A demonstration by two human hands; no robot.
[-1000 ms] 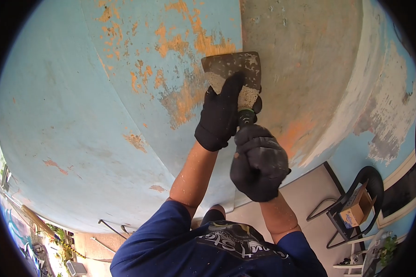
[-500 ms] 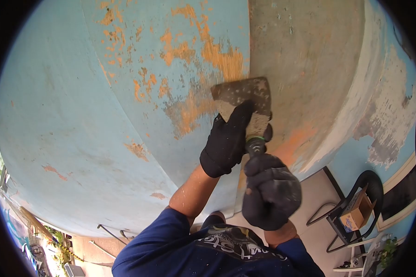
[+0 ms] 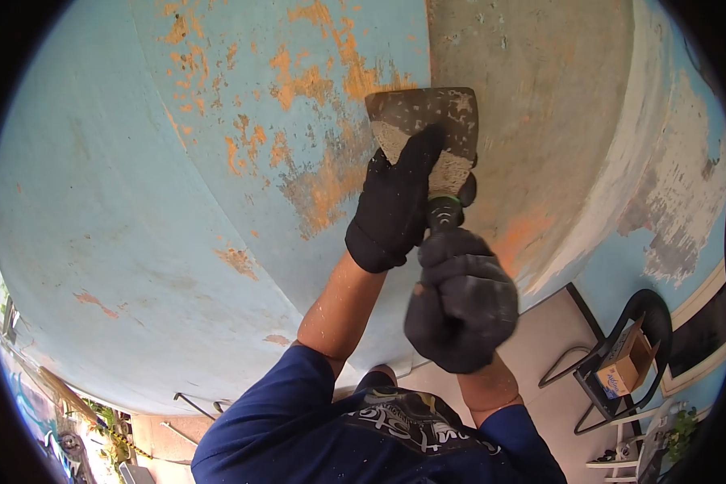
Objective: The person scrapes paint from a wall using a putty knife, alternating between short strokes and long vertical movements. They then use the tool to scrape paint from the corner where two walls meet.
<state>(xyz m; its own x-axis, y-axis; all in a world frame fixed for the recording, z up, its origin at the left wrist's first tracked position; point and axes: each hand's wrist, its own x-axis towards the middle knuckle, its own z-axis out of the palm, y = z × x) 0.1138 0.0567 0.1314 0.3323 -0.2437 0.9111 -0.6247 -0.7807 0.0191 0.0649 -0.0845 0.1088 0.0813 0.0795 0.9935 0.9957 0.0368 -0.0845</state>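
Observation:
A wide paint scraper [image 3: 436, 109] with a speckled, dust-caked blade lies against the wall [image 3: 290, 161], where blue paint is worn through to orange and grey patches. Its blade spans the line between the blue part and a bare grey-brown strip [image 3: 540, 121]. My right hand [image 3: 464, 298], in a black glove, is wrapped round the scraper's dark handle. Higher up, my left hand [image 3: 395, 202], also gloved in black, grips the blade's lower part, with the thumb laid over its face and fingertips showing at the far side.
At the lower right a black chair [image 3: 645, 315] holds an open cardboard box [image 3: 625, 363]. Beside it are a leafy plant [image 3: 684, 431] and a window frame [image 3: 702, 331]. Light floor [image 3: 552, 339] shows below the wall, and plants [image 3: 109, 440] stand at lower left.
Both hands and the scraper have moved up the wall. The blade now sits higher and more level, covering the lower end of an orange streak.

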